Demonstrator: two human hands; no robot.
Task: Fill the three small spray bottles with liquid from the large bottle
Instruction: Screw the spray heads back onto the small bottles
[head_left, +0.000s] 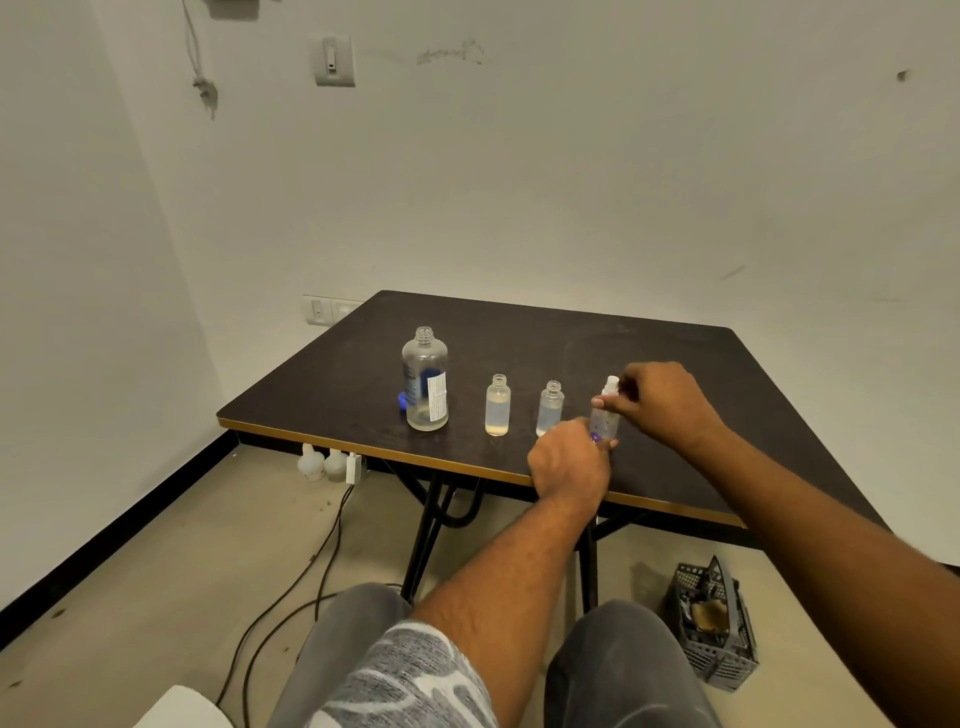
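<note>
— Knees in grey trousers fill the bottom of the frame, and both forearms reach up from them to right of centre. What are the fingers doing there?

— Those of the left hand (569, 462) are wrapped around the lower body of the third small bottle (604, 418), holding it upright on the worktop (675, 358). Those of the right hand (662, 402) are pinched on the white spray top (612, 385) at its neck. Judging by the pose, the top is being screwed on or off; I cannot tell which.

— And the other bottles?

— Just to the left stand two more small bottles: the middle small bottle (550, 408) and the left small bottle (497, 404). Both are uncapped, upright and touched by neither hand, each holding pale liquid to around two-thirds.

— The source?

— Further left, the large bottle (425, 378) stands open at centre frame, with only a shallow layer left in the bottom. A blue cap (402, 401) lies just behind it.

— So how far along?

— Two look filled. The held one's level is hidden by the fingers. If it is full, what remains is fitting spray tops to the other two, and no other tops are in view.
</note>
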